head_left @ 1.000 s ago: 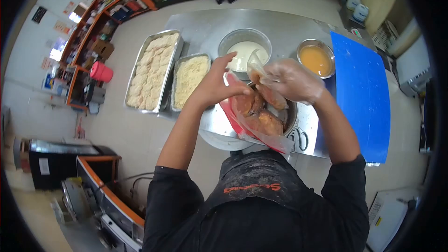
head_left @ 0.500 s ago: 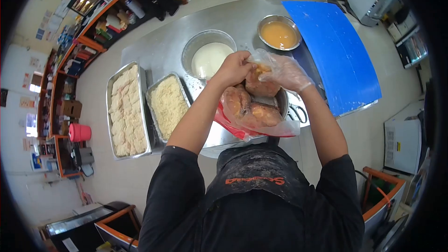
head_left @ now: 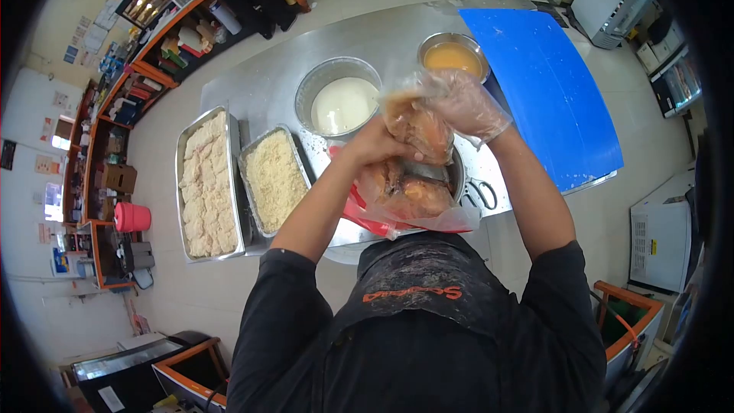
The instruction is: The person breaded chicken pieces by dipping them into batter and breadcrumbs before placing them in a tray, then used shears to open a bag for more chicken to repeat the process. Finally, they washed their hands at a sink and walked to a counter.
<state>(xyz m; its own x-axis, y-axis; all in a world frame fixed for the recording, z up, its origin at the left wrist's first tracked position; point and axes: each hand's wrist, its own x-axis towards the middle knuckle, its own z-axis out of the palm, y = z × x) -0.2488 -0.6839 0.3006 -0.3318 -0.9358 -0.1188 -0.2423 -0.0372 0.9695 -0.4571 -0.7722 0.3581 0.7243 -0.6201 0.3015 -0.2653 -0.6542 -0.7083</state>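
Between my hands is a clear plastic bag of raw marinated meat (head_left: 422, 134), raised above a metal bowl (head_left: 459, 176). My right hand (head_left: 472, 105), in a clear plastic glove, grips the bag's upper end. My bare left hand (head_left: 376, 142) is closed on the bag's lower left side; some of its fingers are hidden behind it. More bagged meat (head_left: 424, 197) lies in the bowl below, with clear and red plastic (head_left: 359, 213) spread over its near rim. Just beyond my left hand stands a round metal pot of white liquid (head_left: 344, 105).
At left are a tray of pale coated pieces (head_left: 205, 183) and a tray of crumbly flour (head_left: 275, 176). A bowl of orange liquid (head_left: 453, 57) stands behind my right hand, beside a blue board (head_left: 547, 99). Scissors (head_left: 482, 194) lie right of the meat bowl.
The bag of meat has come up out of the bowl and tilted. My left hand has moved from its top down to its side; my right hand still holds the upper end.
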